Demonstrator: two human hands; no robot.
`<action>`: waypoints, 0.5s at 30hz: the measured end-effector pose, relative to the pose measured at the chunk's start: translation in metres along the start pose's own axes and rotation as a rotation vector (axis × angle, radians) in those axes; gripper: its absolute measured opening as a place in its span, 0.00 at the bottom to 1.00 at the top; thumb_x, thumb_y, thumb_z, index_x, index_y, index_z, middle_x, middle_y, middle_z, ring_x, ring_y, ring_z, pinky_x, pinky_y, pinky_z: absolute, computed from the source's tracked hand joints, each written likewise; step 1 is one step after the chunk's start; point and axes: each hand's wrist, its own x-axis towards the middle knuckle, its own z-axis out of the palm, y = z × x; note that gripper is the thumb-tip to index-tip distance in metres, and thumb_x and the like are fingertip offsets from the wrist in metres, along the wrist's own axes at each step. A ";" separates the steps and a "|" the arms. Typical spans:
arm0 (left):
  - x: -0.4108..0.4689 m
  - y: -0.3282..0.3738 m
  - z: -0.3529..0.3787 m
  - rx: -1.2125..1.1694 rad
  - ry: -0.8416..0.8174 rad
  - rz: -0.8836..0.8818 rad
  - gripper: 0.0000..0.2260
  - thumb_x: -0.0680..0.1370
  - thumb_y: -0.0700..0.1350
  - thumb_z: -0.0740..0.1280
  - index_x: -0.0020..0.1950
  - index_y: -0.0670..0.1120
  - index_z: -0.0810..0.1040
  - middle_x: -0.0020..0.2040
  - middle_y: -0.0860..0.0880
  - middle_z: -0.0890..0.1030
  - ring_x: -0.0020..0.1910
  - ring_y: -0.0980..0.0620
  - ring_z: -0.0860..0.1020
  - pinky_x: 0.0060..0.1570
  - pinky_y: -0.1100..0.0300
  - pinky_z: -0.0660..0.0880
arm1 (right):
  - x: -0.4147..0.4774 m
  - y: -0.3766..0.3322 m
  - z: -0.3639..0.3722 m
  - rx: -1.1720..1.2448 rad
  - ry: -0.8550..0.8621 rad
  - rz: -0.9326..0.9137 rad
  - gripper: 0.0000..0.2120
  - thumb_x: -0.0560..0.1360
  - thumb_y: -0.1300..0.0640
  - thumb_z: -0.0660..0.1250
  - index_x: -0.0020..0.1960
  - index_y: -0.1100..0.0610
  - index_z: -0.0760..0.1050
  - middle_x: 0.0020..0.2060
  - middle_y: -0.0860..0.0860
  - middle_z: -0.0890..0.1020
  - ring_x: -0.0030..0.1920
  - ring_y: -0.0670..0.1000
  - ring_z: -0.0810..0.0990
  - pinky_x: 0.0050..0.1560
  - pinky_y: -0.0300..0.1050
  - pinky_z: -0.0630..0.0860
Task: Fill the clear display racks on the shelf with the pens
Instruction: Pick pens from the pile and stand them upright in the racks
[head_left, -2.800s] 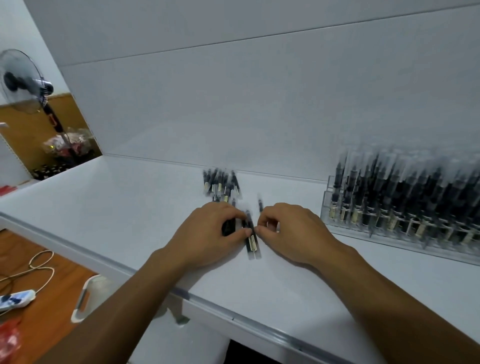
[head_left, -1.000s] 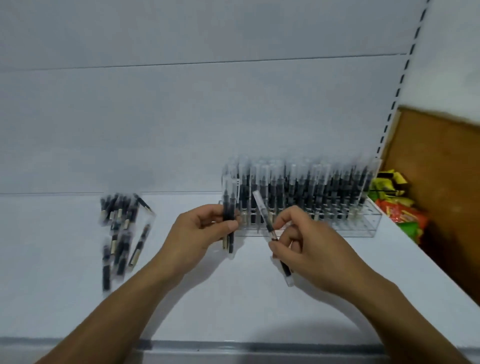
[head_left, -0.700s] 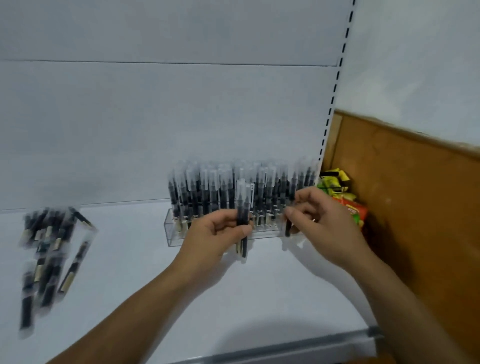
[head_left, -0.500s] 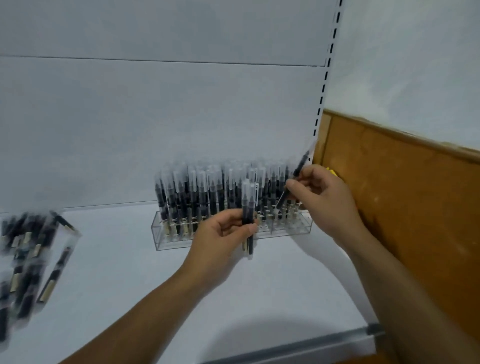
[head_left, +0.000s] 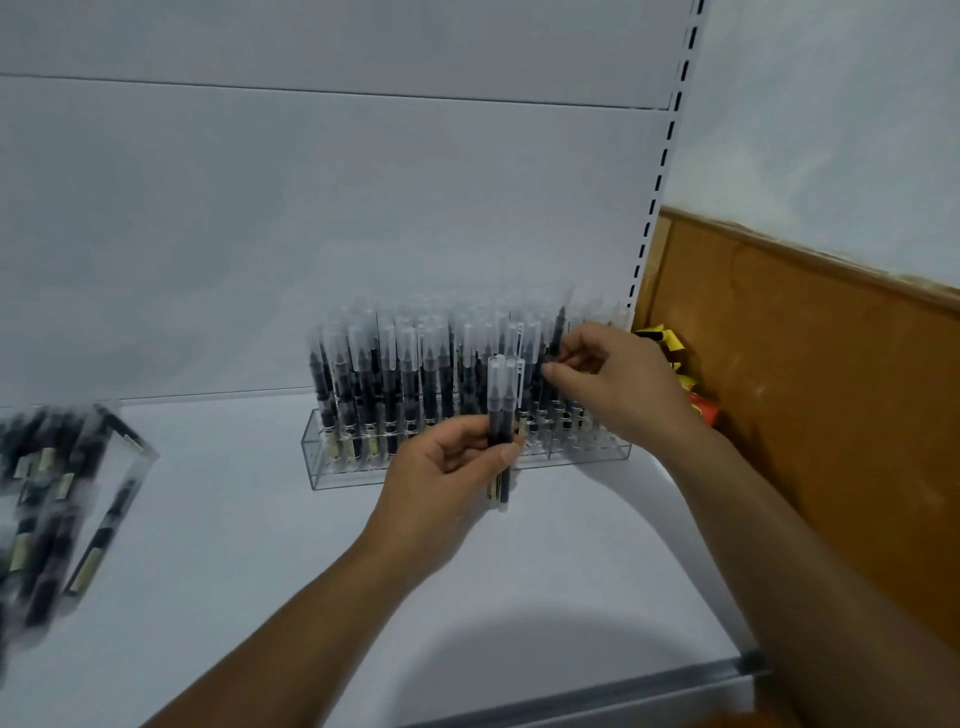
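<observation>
Above the white shelf (head_left: 249, 519), left fingers (head_left: 453, 442) grip pens (head_left: 500, 400), right fingers (head_left: 569, 371) pinch a pen (head_left: 557, 332).

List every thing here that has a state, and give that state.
clear display rack: on the shelf, mostly filled with upright pens
left hand: grips a bunch of pens, upright
right hand: pinches a single pen at the rack's right end
loose pens: lying heaped on the shelf's left
</observation>
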 end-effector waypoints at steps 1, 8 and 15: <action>0.000 0.000 0.000 0.001 -0.001 -0.002 0.09 0.67 0.42 0.73 0.46 0.50 0.86 0.45 0.41 0.84 0.45 0.45 0.82 0.50 0.43 0.79 | 0.000 -0.001 0.000 -0.041 -0.032 0.000 0.06 0.73 0.49 0.73 0.43 0.48 0.76 0.37 0.43 0.80 0.40 0.46 0.79 0.41 0.46 0.77; 0.000 0.001 0.002 -0.025 0.018 0.004 0.08 0.68 0.38 0.72 0.44 0.48 0.86 0.44 0.39 0.85 0.42 0.47 0.82 0.43 0.56 0.80 | -0.007 0.001 0.005 -0.195 -0.181 0.062 0.07 0.74 0.46 0.71 0.40 0.46 0.75 0.33 0.42 0.75 0.36 0.45 0.73 0.36 0.42 0.67; -0.001 0.004 0.004 -0.004 0.020 0.033 0.09 0.74 0.30 0.68 0.49 0.41 0.82 0.42 0.45 0.85 0.41 0.52 0.82 0.41 0.65 0.79 | -0.038 -0.005 -0.002 0.234 -0.083 0.015 0.05 0.75 0.47 0.70 0.44 0.48 0.81 0.31 0.50 0.76 0.32 0.45 0.73 0.35 0.41 0.72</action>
